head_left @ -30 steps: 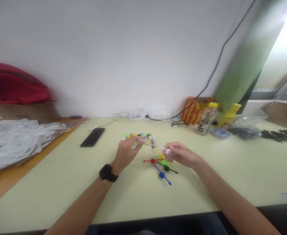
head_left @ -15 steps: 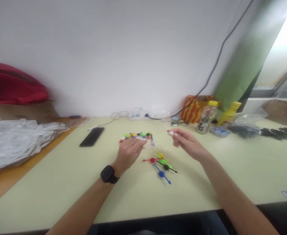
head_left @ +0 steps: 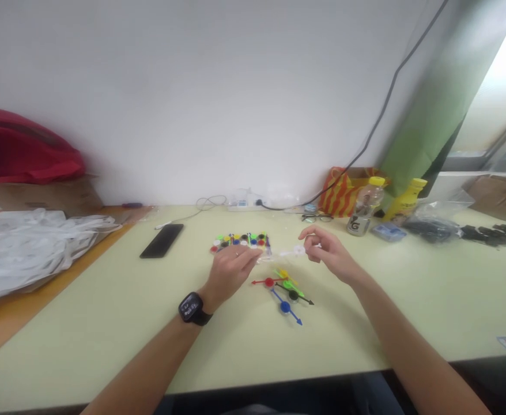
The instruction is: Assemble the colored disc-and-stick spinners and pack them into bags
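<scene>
My left hand [head_left: 232, 269] is closed in a pinch beside the pile of coloured discs and arrows [head_left: 245, 238]. Clear or whitish material shows at its fingertips, too blurred to name. To the right, my right hand [head_left: 327, 253] is raised above the table, its fingers bent but apart. Just left of it is a white arrow spinner [head_left: 297, 251], smeared by motion and apparently out of the fingers' grip. Nearer to me lie a red spinner [head_left: 269, 282], a black spinner [head_left: 293, 294], a blue spinner [head_left: 284, 307], and green and yellow ones [head_left: 286, 279], partly overlapping.
A phone [head_left: 162, 241] lies on the left, near white strips [head_left: 37, 253]. At the back are a power strip [head_left: 244, 202] and glasses [head_left: 317, 218]. A clear bottle [head_left: 365, 207], yellow bottle [head_left: 405, 202], blue box [head_left: 389, 231] and bagged dark parts [head_left: 432, 227] stand right.
The white spinner has left my right fingertips and is lower, toward the table. My right fingers have spread. My left hand has shifted only slightly right.
</scene>
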Action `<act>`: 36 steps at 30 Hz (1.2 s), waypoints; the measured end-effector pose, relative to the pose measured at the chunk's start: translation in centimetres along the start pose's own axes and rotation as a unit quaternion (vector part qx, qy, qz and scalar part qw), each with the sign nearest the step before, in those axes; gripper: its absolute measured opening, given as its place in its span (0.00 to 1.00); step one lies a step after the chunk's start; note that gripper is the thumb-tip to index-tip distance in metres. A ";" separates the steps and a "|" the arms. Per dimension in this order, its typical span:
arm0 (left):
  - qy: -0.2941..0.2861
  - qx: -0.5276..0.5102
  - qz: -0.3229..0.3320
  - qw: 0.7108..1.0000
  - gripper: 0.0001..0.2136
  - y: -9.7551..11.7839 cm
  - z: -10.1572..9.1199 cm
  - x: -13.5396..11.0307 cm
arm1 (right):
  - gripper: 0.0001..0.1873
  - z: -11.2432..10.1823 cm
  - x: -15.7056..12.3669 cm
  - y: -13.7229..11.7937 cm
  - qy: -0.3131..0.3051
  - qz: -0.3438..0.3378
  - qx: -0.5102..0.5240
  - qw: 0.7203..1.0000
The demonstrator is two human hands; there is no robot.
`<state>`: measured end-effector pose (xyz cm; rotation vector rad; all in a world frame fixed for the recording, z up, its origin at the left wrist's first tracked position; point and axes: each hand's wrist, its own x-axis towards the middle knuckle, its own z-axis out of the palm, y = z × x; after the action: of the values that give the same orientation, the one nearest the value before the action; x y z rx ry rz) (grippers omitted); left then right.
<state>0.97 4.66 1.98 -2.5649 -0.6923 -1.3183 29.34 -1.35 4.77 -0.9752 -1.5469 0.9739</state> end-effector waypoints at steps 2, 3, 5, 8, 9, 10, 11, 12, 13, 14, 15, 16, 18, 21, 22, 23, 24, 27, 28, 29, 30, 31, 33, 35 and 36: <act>-0.010 -0.002 0.015 1.000 0.07 0.2 0.0 0.0 | 0.09 0.3 -0.1 -0.2 -0.016 0.001 -0.040 0.999; -0.014 0.000 0.020 1.000 0.07 0.3 0.1 0.0 | 0.08 0.4 -0.1 -0.3 -0.023 -0.004 -0.059 0.998; -0.017 0.004 0.018 1.000 0.07 0.4 0.3 -0.2 | 0.08 0.5 -0.1 -0.5 -0.026 -0.021 -0.077 0.996; -0.026 0.008 -0.002 1.000 0.08 0.3 0.5 -0.5 | 0.11 0.0 -0.3 -0.7 0.014 -0.042 -0.054 0.998; -0.028 0.007 -0.008 1.000 0.08 0.3 0.6 -0.5 | 0.11 -0.2 -0.3 -0.7 0.029 -0.045 -0.043 0.998; -0.029 0.004 -0.012 0.999 0.09 0.2 0.6 -0.5 | 0.12 -0.5 -0.3 -0.7 0.036 -0.046 -0.034 0.998; -0.028 0.001 -0.015 1.000 0.09 0.2 0.7 -0.5 | 0.12 -0.7 -0.4 -0.7 0.034 -0.047 -0.029 0.998; -0.025 -0.002 -0.017 1.000 0.08 0.2 0.7 -0.5 | 0.11 -0.8 -0.4 -0.7 0.022 -0.046 -0.028 0.998; -0.022 -0.005 -0.020 1.000 0.08 0.2 0.7 -0.5 | 0.11 -0.8 -0.4 -0.7 0.005 -0.045 -0.031 0.999; -0.019 -0.007 -0.023 1.000 0.08 0.3 0.7 -0.5 | 0.11 -0.7 -0.3 -0.7 -0.013 -0.043 -0.039 0.998; -0.018 -0.009 -0.026 0.999 0.08 0.3 0.8 -0.5 | 0.11 -0.5 -0.3 -0.7 -0.026 -0.041 -0.050 0.998; -0.019 -0.012 -0.030 0.999 0.08 0.4 0.8 -0.6 | 0.11 -0.3 -0.3 -0.7 -0.034 -0.040 -0.061 0.997; -0.019 -0.016 -0.040 0.999 0.08 0.5 1.0 -0.6 | 0.11 0.1 -0.3 -0.7 -0.034 -0.040 -0.072 0.996; -0.011 -0.022 -0.051 0.998 0.08 0.5 1.1 -0.6 | 0.11 -0.2 -0.3 -0.7 0.012 -0.057 -0.048 0.997; -0.007 -0.024 -0.053 0.998 0.08 0.5 1.1 -0.6 | 0.12 -0.5 -0.4 -0.7 0.033 -0.064 -0.035 0.997; -0.005 -0.027 -0.053 0.998 0.08 0.5 1.1 -0.6 | 0.12 -0.8 -0.4 -0.8 0.049 -0.069 -0.026 0.996; -0.003 -0.030 -0.053 0.998 0.08 0.6 1.2 -0.6 | 0.12 -1.0 -0.4 -0.8 0.053 -0.071 -0.021 0.996; -0.004 -0.039 -0.062 0.997 0.07 0.6 1.3 -0.7 | 0.12 -1.2 -0.4 -0.9 0.000 -0.054 -0.030 0.998; -0.007 -0.042 -0.067 0.997 0.07 0.7 1.3 -0.7 | 0.12 -1.0 -0.4 -0.9 -0.024 -0.046 -0.040 0.998; -0.011 -0.045 -0.070 0.996 0.07 0.7 1.3 -0.7 | 0.13 -0.7 -0.4 -0.9 -0.042 -0.039 -0.051 0.997; -0.015 -0.047 -0.072 0.996 0.07 0.7 1.4 -0.7 | 0.13 -0.4 -0.3 -1.0 -0.052 -0.035 -0.062 0.996; -0.019 -0.049 -0.074 0.996 0.07 0.8 1.4 -0.7 | 0.13 -0.1 -0.3 -1.0 -0.057 -0.034 -0.073 0.995; -0.022 -0.045 -0.074 0.996 0.07 0.8 1.4 -0.8 | 0.14 0.3 -0.2 -0.9 -0.058 -0.038 -0.081 0.994; -0.017 -0.035 -0.073 0.997 0.07 0.7 1.3 -0.8 | 0.14 0.1 -0.2 -0.8 -0.046 -0.045 -0.064 0.996; -0.013 -0.031 -0.071 0.997 0.08 0.7 1.3 -0.8 | 0.14 -0.2 -0.2 -0.8 -0.031 -0.050 -0.049 0.997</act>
<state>1.85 4.24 0.61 -2.6283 -0.8679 -1.3704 29.51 -1.79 5.47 -0.9341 -1.6921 0.8727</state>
